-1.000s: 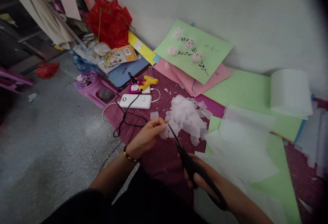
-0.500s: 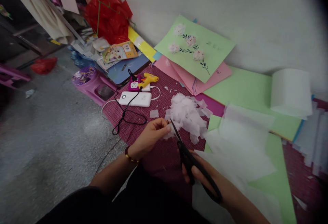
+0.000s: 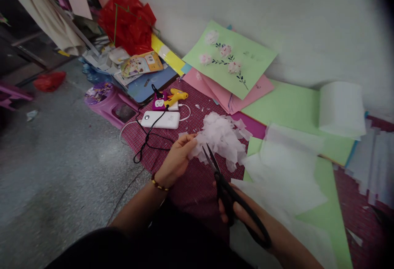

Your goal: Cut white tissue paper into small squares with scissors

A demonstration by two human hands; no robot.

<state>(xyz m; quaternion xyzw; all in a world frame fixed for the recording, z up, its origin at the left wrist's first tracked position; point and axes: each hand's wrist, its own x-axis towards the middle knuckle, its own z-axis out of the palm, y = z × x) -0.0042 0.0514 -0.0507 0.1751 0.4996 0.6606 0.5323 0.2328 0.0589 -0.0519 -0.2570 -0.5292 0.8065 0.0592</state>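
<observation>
My left hand (image 3: pixel 177 157) pinches a small piece of white tissue paper (image 3: pixel 193 150) between thumb and fingers, at the near left side of a pile of cut tissue paper (image 3: pixel 220 133). Black-handled scissors (image 3: pixel 227 193) are in my right hand (image 3: pixel 246 211), fingers through the loops. Their blades are slightly apart, with the tips pointing at the pile, just right of my left fingertips. The held piece overlaps the pile in view, so its exact outline is hard to make out.
White sheets (image 3: pixel 286 174) lie on green card (image 3: pixel 332 195) at right, near a paper roll (image 3: pixel 340 109). Behind the pile rests a green card with paper flowers (image 3: pixel 234 61). A white power bank (image 3: pixel 161 119), a yellow glue gun (image 3: pixel 177 96) and black cables (image 3: pixel 147 141) are at left.
The scissor blades have opened and now sit apart from my left fingers. My left hand has shifted slightly left and up, with the tissue piece in its pinch. The view has moved slightly.
</observation>
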